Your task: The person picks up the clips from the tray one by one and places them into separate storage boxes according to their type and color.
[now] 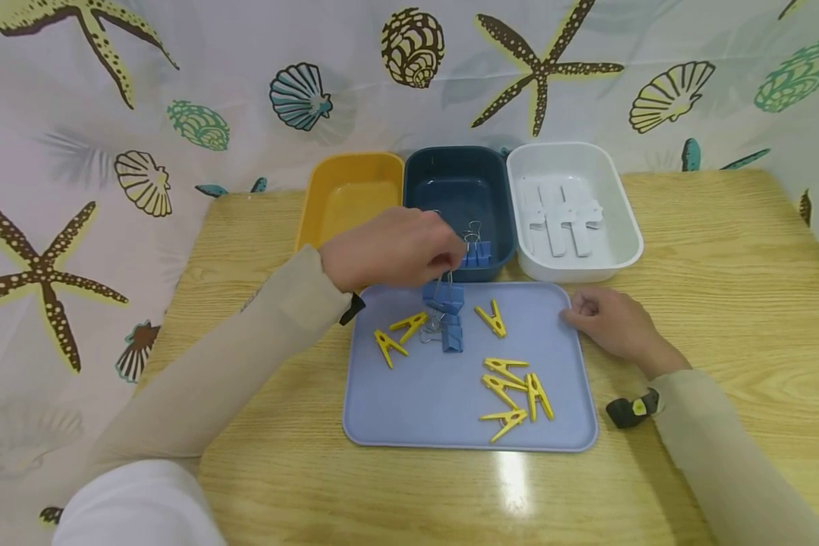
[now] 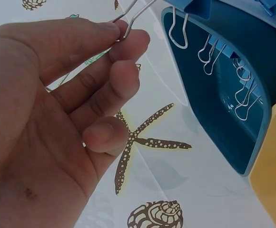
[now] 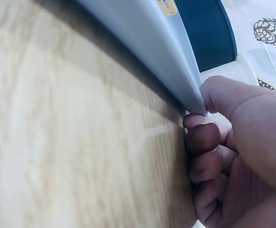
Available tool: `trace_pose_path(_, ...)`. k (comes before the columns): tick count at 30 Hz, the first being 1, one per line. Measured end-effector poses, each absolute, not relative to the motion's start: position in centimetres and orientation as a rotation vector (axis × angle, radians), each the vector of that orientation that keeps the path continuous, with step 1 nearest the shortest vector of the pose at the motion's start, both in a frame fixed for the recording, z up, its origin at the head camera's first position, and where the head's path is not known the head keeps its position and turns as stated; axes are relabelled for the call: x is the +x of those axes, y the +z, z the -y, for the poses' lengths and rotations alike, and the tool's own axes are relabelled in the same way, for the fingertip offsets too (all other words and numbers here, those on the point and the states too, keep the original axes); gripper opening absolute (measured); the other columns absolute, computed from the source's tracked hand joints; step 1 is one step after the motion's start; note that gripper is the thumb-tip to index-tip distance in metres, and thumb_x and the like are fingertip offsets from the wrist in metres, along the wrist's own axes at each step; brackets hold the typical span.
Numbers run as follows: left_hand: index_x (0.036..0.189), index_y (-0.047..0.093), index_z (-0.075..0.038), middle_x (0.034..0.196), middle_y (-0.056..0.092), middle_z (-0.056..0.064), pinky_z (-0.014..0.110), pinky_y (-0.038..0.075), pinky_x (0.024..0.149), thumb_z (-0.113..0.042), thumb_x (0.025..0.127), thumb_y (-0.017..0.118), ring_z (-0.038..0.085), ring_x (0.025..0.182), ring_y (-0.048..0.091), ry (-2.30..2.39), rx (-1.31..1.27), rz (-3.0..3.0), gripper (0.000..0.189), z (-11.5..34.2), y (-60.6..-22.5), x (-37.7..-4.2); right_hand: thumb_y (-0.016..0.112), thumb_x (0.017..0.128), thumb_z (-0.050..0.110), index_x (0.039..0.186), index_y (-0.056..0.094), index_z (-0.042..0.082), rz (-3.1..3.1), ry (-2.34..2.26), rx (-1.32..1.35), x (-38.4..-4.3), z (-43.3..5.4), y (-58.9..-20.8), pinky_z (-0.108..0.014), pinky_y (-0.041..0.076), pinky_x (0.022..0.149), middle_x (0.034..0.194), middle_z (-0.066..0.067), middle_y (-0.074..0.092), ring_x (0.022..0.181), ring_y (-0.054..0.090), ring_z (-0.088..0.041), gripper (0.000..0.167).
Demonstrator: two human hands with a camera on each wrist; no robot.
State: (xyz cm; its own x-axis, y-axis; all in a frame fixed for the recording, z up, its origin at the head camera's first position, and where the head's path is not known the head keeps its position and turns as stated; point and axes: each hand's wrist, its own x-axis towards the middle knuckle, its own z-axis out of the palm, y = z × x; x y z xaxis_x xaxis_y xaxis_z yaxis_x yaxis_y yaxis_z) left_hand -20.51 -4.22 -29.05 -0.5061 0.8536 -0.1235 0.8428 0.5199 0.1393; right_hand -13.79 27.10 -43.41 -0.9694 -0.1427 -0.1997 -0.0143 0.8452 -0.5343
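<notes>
My left hand (image 1: 399,246) pinches the wire handle of a blue binder clip (image 1: 447,296) between thumb and index finger, above the far part of the lavender tray (image 1: 416,409). The other fingers are loosely bent in the left wrist view, where the clip (image 2: 195,7) is partly cut off. Just below it in the head view, another blue binder clip (image 1: 453,335) lies on the tray. With thumb and curled fingers, my right hand (image 1: 610,318) holds the tray's right rim near its far corner. Several yellow clothespins (image 1: 506,421) lie scattered on the tray.
Behind the tray stand three bins side by side: a yellow one (image 1: 314,197), a dark teal one (image 1: 508,220) with several blue binder clips (image 1: 478,254), and a white one (image 1: 624,220) holding several white clip-like pieces (image 1: 566,220). A shell-patterned cloth (image 1: 355,45) hangs behind the wooden table (image 1: 300,485).
</notes>
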Motion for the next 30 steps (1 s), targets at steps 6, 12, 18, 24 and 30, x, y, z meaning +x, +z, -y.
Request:
trace_pose_path(6, 0.088, 0.071, -0.016, 0.076, 0.060, -0.003, 0.025, 0.044, 0.064, -0.014, 0.095, 0.056, 0.014, 0.070, 0.054, 0.086, 1.472, -2.577, 0.016, 4.1, -28.9, -20.9, 0.060, 0.093, 0.033, 0.071, 0.053, 0.012, -2.788, -0.803, -0.115, -13.8, -27.1, -43.4, -0.030, 0.034, 0.062, 0.066, 0.000, 0.052, 0.066, 0.047, -0.017, 0.030)
trace_pose_path(12, 0.087, 0.070, -0.015, 0.075, 0.058, -0.002, 0.025, 0.043, 0.063, -0.014, 0.095, 0.056, 0.014, 0.069, 0.054, 0.087, 1.473, -2.568, 0.016, 4.0, -28.7, -21.3, 0.060, 0.092, 0.032, 0.071, 0.052, 0.012, -2.790, -0.800, -0.109, -13.8, -27.1, -43.3, -0.030, 0.034, 0.062, 0.066, -0.001, 0.052, 0.066, 0.047, -0.017, 0.030)
trace_pose_path(18, 0.089, 0.070, -0.017, 0.078, 0.061, -0.002, 0.024, 0.046, 0.066, -0.015, 0.095, 0.056, 0.015, 0.072, 0.055, 0.070, 1.465, -2.571, 0.015, 3.9, -28.6, -21.7, 0.060, 0.092, 0.033, 0.071, 0.051, 0.012, -2.793, -0.796, -0.113, -13.8, -27.1, -43.4, -0.030, 0.034, 0.062, 0.065, 0.000, 0.051, 0.065, 0.046, -0.017, 0.031)
trace_pose_path(24, 0.090, 0.070, -0.016, 0.079, 0.062, -0.001, 0.024, 0.046, 0.066, -0.016, 0.095, 0.056, 0.015, 0.072, 0.055, 0.059, 1.436, -2.580, 0.015, 3.7, -28.5, -22.0, 0.060, 0.092, 0.032, 0.071, 0.051, 0.012, -2.800, -0.804, -0.128, -13.8, -27.1, -43.3, -0.029, 0.034, 0.061, 0.065, 0.000, 0.050, 0.065, 0.046, -0.017, 0.031)
trace_pose_path(30, 0.093, 0.072, -0.014, 0.080, 0.063, -0.001, 0.025, 0.047, 0.066, -0.015, 0.095, 0.056, 0.016, 0.073, 0.056, 0.070, 1.433, -2.580, 0.016, 3.6, -28.5, -22.4, 0.060, 0.093, 0.032, 0.071, 0.051, 0.012, -2.797, -0.802, -0.125, -13.7, -27.0, -43.3, -0.030, 0.034, 0.061, 0.065, 0.000, 0.050, 0.065, 0.046, -0.017, 0.031)
